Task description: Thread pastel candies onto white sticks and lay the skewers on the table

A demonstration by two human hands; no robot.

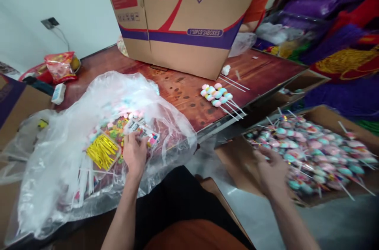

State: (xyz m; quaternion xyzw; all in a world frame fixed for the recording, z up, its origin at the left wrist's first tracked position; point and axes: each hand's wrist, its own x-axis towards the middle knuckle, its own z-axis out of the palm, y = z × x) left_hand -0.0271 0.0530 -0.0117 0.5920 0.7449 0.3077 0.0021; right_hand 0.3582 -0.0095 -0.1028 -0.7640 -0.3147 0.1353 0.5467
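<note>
Small printed card [142, 131], white with coloured marks, lying tilted inside the clear plastic bag [74, 155], pinched at its near edge. Pastel lollipops [310, 155] heaped in the open cardboard box [325, 114], sticks pointing every way.

Open wood left mid-table [189, 92] between plastic bag [97, 135] at near left edge and lollipop cluster [217, 94]. Far edge blocked by tall carton [183, 17]. Off right edge, lollipop box [314, 155] (heaped, sticks jutting).

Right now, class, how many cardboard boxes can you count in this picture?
3: a big printed box on the table, a candy-filled box at right, and another box at left. Others may be hidden.
</note>
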